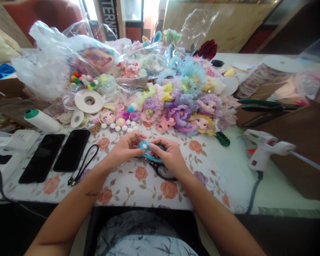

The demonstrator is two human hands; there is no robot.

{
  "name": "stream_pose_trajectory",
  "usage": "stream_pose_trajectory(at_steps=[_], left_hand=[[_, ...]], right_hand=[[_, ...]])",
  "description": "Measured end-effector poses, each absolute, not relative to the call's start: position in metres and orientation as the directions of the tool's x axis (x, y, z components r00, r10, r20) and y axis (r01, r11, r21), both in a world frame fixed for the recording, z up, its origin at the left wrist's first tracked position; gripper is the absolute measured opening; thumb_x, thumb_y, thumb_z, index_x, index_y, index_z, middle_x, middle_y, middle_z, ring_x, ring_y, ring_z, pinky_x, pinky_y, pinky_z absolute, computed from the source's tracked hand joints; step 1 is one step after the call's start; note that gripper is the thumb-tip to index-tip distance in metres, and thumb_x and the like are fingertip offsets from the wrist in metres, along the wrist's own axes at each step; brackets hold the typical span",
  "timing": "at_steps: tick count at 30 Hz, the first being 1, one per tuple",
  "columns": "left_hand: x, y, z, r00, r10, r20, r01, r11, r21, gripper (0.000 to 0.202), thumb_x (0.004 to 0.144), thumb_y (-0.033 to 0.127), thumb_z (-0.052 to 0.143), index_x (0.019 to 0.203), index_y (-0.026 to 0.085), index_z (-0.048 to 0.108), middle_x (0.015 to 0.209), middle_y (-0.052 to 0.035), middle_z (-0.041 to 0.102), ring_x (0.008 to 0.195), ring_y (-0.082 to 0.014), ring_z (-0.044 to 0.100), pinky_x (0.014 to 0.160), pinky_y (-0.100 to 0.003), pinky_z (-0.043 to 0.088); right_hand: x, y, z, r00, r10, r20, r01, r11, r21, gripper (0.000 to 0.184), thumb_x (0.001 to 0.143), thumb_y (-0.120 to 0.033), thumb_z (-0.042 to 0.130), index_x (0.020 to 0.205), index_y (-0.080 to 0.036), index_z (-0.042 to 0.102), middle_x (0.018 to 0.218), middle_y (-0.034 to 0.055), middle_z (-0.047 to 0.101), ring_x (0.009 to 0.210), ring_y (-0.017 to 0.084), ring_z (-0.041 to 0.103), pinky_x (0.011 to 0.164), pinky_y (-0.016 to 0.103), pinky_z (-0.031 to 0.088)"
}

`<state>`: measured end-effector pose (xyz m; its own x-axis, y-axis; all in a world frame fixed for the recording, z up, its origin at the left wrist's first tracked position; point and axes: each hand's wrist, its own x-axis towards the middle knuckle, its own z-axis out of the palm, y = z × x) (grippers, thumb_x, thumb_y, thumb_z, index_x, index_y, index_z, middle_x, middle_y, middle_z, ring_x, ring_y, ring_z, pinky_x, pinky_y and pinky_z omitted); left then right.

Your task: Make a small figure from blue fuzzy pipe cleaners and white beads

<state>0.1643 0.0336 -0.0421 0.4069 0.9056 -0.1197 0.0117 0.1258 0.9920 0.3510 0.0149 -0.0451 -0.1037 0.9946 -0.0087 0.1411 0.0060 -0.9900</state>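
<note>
Near the front edge of the desk (218, 170), on its floral cloth, both hands meet over a small blue pom-pom (143, 146). The left hand (124, 149) pinches it from the left with thumb and fingertips; the right hand (168, 154) grips it from the right. Under the right hand lies what looks like a pair of scissors (160, 167), partly hidden. Two dark phones (56, 154) lie toward the left edge, a white glue gun (264, 147) toward the right, and doll heads (202, 122) among pastel trimmings farther back.
</note>
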Motion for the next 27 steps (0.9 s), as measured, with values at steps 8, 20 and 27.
stream_pose_trajectory(at_steps=[8, 20, 27], left_hand=[[0.1626, 0.0344, -0.0361, 0.406, 0.894, -0.19, 0.05, 0.186, 0.981, 0.038, 0.076, 0.033, 0.075, 0.109, 0.017, 0.066, 0.095, -0.0064, 0.071, 0.079, -0.0157, 0.065, 0.069, -0.027, 0.053], [0.1638, 0.0333, -0.042, 0.411, 0.904, -0.117, -0.001, 0.129, 0.992, 0.036, 0.074, 0.027, 0.078, 0.106, 0.016, 0.067, 0.101, -0.0084, 0.071, 0.092, -0.0201, 0.066, 0.076, -0.03, 0.053], [0.1645, 0.0322, -0.0454, 0.425, 0.902, -0.077, -0.027, 0.098, 0.995, 0.033, 0.075, 0.023, 0.076, 0.107, 0.017, 0.067, 0.102, -0.0075, 0.07, 0.091, -0.018, 0.065, 0.076, -0.029, 0.053]], right_hand=[[0.3525, 0.0143, -0.0482, -0.127, 0.989, 0.076, 0.225, 0.103, -0.969, 0.021, 0.082, -0.039, 0.067, 0.082, -0.019, 0.072, 0.069, 0.001, 0.067, 0.062, 0.015, 0.059, 0.057, 0.026, 0.045], [0.3517, 0.0138, -0.0491, -0.18, 0.95, 0.254, 0.405, 0.307, -0.861, 0.013, 0.084, -0.031, 0.065, 0.084, -0.022, 0.073, 0.084, 0.0037, 0.074, 0.078, 0.02, 0.066, 0.07, 0.029, 0.048], [0.352, 0.0151, -0.0474, -0.159, 0.979, 0.128, 0.32, 0.174, -0.931, 0.016, 0.082, -0.033, 0.064, 0.079, -0.019, 0.071, 0.073, 0.0012, 0.07, 0.067, 0.016, 0.06, 0.064, 0.027, 0.045]])
